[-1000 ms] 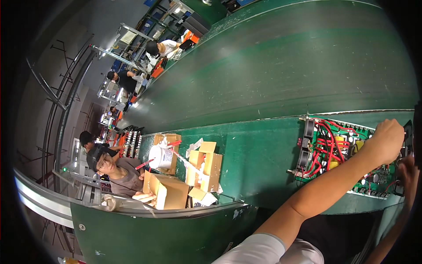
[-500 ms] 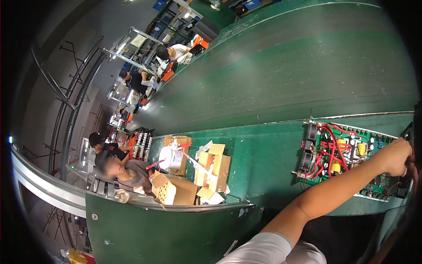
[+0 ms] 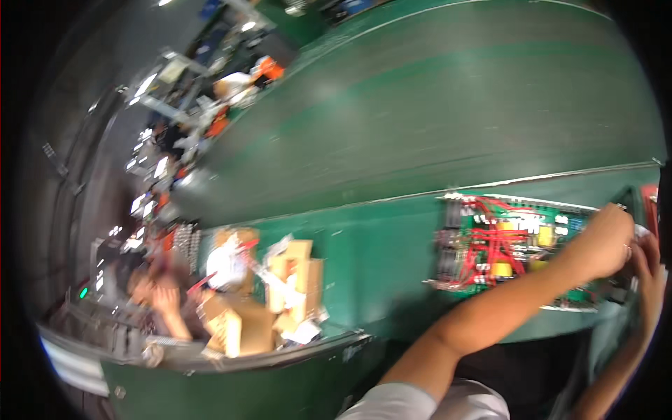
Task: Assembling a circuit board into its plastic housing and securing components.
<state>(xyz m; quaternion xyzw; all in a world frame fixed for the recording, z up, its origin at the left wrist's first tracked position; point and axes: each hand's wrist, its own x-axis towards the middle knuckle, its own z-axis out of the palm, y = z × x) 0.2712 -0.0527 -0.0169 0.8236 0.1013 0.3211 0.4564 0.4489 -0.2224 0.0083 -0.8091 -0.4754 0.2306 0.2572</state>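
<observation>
Bench: green, under both hands.
Circuit board: green, red wires and yellow parts, just left of the fingers.
Left hand: curled at the board's right edge; grasp unclear.
Right hand: fingers partly hidden, cannot tell.
Advice: steady the board, avoid snagging wires.

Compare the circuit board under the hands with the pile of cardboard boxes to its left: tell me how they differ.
The circuit board is green, with red wires and yellow parts; the cardboard boxes are plain brown. The circuit board lies flat as one piece; the cardboard boxes sit in a loose, tilted pile with white scraps among them. The left hand and right hand are at the circuit board's right end; neither is near the cardboard boxes. Both rest on the green work surface.
</observation>
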